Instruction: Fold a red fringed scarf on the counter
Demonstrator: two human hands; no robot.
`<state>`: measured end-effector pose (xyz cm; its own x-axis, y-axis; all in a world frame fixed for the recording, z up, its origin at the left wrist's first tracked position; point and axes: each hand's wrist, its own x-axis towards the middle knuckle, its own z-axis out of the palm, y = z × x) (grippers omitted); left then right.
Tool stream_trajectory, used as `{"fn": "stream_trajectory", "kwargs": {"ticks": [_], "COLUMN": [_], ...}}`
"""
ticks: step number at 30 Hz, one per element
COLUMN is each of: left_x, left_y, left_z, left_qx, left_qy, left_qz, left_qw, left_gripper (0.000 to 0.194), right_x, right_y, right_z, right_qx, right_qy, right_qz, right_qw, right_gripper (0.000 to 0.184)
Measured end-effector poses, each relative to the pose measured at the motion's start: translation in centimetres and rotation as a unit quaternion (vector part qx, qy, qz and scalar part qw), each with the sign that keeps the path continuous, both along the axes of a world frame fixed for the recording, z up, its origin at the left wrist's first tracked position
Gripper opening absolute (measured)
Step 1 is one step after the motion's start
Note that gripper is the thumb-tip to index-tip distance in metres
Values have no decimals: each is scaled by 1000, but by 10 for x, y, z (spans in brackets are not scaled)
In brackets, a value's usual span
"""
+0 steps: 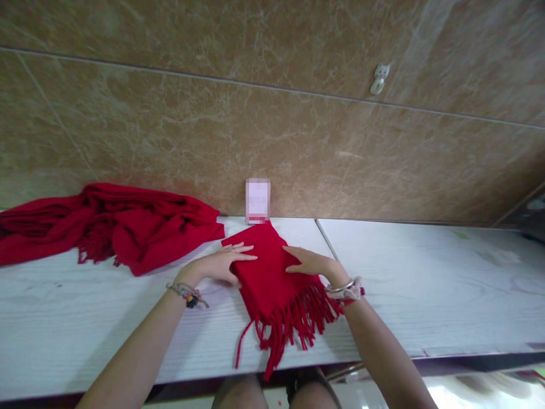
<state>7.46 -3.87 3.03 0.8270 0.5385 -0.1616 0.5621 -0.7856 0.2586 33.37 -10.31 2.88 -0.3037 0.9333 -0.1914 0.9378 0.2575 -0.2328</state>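
A red fringed scarf point(268, 272) lies folded flat in front of me, its tassels pointing toward the near edge. On its left side rests my left hand point(223, 262), fingers spread over the cloth and a ring on one finger. My right hand point(310, 262) touches the right side, fingers stretched out and apart. Neither hand grips the fabric. Farther left, a second red cloth point(140, 227), also with fringe, lies crumpled in a loose heap.
A white wood-grain tabletop point(426, 284) runs along a brown marbled tile wall point(213, 130). Against the wall stands a small blurred pale phone-like object point(258, 199), just behind the scarf. A white cat-shaped hook point(380, 78) is fixed higher up.
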Motion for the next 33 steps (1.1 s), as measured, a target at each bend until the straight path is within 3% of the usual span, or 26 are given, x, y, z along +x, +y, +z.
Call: {"fn": "stream_trajectory", "kwargs": {"ticks": [6, 10, 13, 16, 21, 26, 33], "left_x": [29, 39, 38, 30, 18, 19, 22], "left_y": [-21, -36, -36, -25, -9, -7, -9], "left_z": [-5, -2, -1, -6, -19, -19, -17], "left_qx": [115, 154, 159, 144, 102, 82, 131], "left_qy": [30, 55, 44, 5, 3, 14, -26], "left_qz": [86, 84, 72, 46, 15, 21, 20], "left_qw": [989, 983, 984, 988, 995, 996, 991], "left_gripper": [60, 66, 59, 55, 72, 81, 56], "right_x": [-10, -5, 0, -6, -27, -26, -12], "right_y": [6, 17, 18, 10, -2, 8, 22], "right_z": [-11, -13, -11, -8, -13, -22, -27], "right_qx": [132, 208, 239, 224, 102, 109, 147], "right_qy": [-81, -97, -75, -20, -26, -32, 28], "right_qz": [-169, -218, -192, -129, -71, -45, -25], "right_qw": [973, 949, 949, 966, 992, 993, 988], "right_gripper": [48, 39, 39, 46, 63, 64, 53]}}
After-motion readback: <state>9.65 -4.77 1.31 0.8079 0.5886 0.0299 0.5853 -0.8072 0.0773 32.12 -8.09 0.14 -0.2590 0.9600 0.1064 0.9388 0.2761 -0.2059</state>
